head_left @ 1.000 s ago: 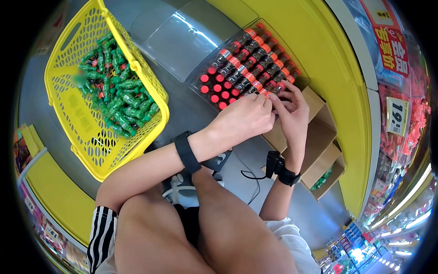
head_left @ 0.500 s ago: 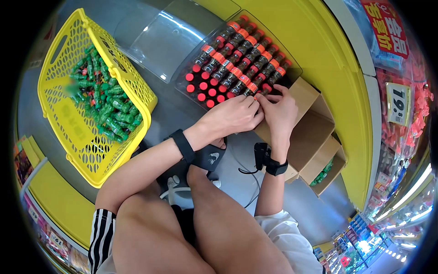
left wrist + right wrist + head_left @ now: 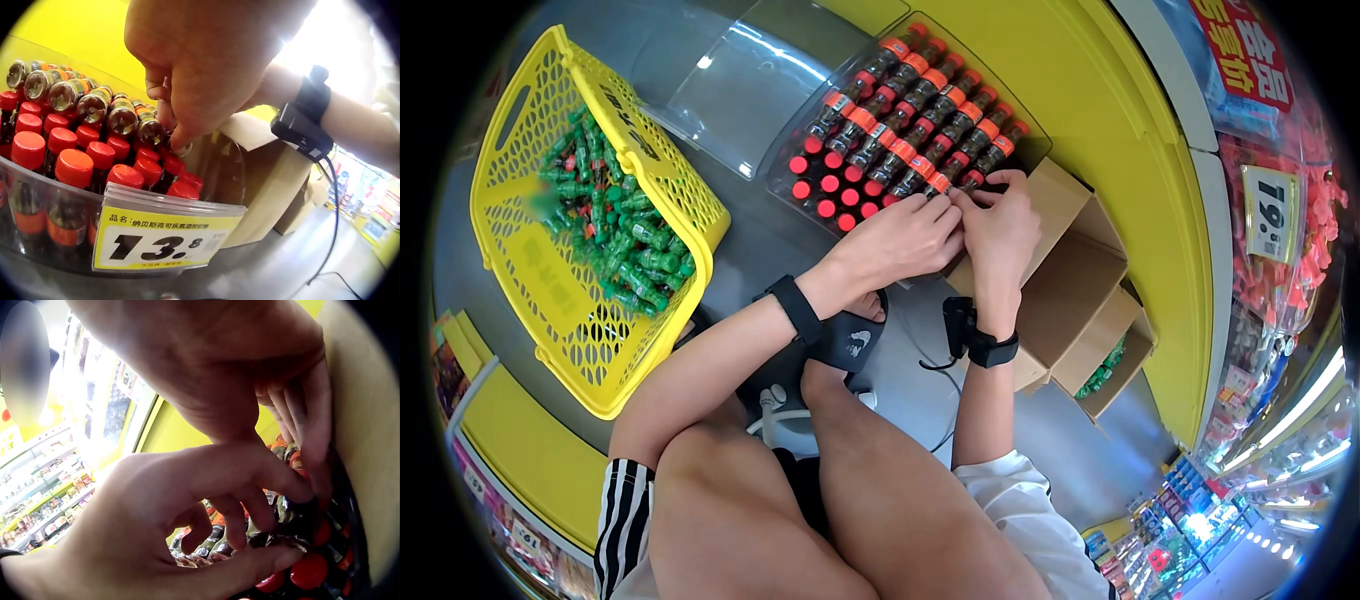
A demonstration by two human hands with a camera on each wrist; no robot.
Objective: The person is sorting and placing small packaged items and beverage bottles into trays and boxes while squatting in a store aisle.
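A clear plastic bin (image 3: 785, 165) holds small cola bottles (image 3: 918, 95) with red caps and orange labels. Several lie in rows on top of upright ones. At the bin's near right corner, my left hand (image 3: 900, 238) pinches a cola bottle (image 3: 290, 528) between thumb and finger in the right wrist view. My right hand (image 3: 1003, 232) meets it there from the right, its fingers bent down at the same bottle; their grip is mostly hidden. In the left wrist view, the fingertips (image 3: 182, 136) are at the end of the row of bottles.
A yellow basket (image 3: 685, 205) with many small green bottles (image 3: 640, 245) stands at the left. Open cardboard boxes (image 3: 1060, 280) sit right of the bin, against the yellow shelf base (image 3: 1170, 290). A price tag (image 3: 165, 234) hangs on the bin's front.
The bin, basket and hands have shifted left and, for the bin, upward in the head view as the camera moved. Both hands stay together at the bin's near right corner.
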